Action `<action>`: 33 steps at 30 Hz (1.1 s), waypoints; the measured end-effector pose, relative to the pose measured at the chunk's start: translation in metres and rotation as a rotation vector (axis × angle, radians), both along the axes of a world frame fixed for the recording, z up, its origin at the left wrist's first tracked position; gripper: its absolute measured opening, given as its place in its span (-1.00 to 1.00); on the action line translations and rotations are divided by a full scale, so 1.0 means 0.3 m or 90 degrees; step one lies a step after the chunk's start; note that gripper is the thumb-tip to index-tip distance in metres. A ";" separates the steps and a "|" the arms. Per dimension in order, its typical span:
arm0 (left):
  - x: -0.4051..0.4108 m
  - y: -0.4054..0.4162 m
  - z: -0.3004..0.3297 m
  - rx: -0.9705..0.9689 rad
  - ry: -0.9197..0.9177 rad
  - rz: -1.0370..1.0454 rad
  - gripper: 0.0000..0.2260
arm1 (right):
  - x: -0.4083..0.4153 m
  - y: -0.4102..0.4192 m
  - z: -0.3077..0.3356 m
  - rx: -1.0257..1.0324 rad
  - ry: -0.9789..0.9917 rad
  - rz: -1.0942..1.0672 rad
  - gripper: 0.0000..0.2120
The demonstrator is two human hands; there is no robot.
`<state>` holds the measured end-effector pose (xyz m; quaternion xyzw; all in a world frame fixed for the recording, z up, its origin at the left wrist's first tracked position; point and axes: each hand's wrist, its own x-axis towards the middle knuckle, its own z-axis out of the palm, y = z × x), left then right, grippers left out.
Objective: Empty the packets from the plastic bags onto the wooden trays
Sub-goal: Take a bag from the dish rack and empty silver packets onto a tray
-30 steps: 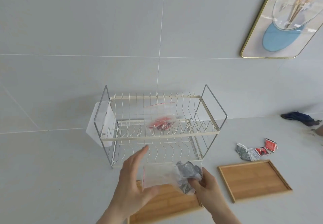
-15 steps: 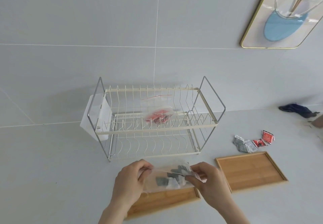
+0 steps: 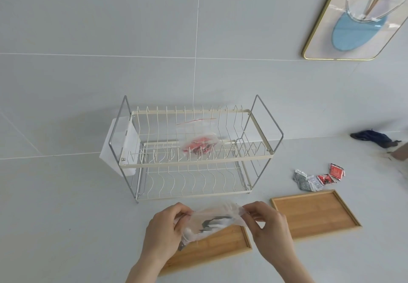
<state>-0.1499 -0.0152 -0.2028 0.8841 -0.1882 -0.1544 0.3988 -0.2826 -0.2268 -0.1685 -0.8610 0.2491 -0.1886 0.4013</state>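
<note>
A clear plastic bag (image 3: 212,221) with grey packets inside hangs between both hands, just above the near wooden tray (image 3: 218,247). My left hand (image 3: 163,232) pinches the bag's left end and my right hand (image 3: 269,227) pinches its right end. A second wooden tray (image 3: 313,214) lies bare to the right. A second clear bag with red packets (image 3: 198,143) lies on the upper shelf of the wire dish rack (image 3: 189,161).
Loose grey and red packets (image 3: 318,178) lie on the counter behind the right tray. A dark blue cloth (image 3: 375,139) sits at the far right by the wall. A gold-framed picture (image 3: 357,17) hangs on the tiled wall.
Both hands have lowered the bag toward the near tray and shifted their grip to its two ends, pulling it sideways. The camera has tilted down slightly.
</note>
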 end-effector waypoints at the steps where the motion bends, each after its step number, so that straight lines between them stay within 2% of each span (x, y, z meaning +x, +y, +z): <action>1: -0.001 -0.001 0.001 -0.003 0.000 0.000 -0.87 | -0.002 0.000 0.007 0.001 -0.005 0.001 -0.82; 12: -0.017 -0.042 0.013 -0.014 -0.010 -0.032 -0.89 | -0.017 -0.016 0.125 -0.027 -0.061 -0.006 -0.78; 16: -0.025 -0.057 0.031 -0.038 -0.008 -0.045 -0.81 | -0.019 -0.014 0.149 -0.043 -0.072 -0.007 -0.80; 22: -0.022 -0.065 0.042 -0.058 0.008 -0.040 -0.85 | -0.022 -0.020 0.180 -0.083 -0.089 -0.005 -0.82; 26: -0.028 -0.066 0.049 -0.089 -0.001 -0.023 -0.84 | -0.012 -0.029 0.195 -0.063 -0.111 -0.053 -0.85; 28: -0.025 -0.057 0.036 -0.116 0.032 0.003 -0.70 | -0.003 -0.033 0.197 0.009 -0.107 -0.065 -0.85; 29: -0.027 -0.048 0.036 -0.146 0.079 0.016 -0.55 | 0.001 -0.032 0.197 0.064 -0.102 -0.066 -0.85; 31: -0.038 -0.029 0.045 -0.243 0.237 0.044 -0.21 | 0.012 -0.015 0.196 0.204 -0.106 -0.068 -0.90; 33: -0.062 -0.016 0.067 -0.318 0.397 0.065 -0.03 | 0.022 0.015 0.185 0.340 -0.120 -0.077 -0.94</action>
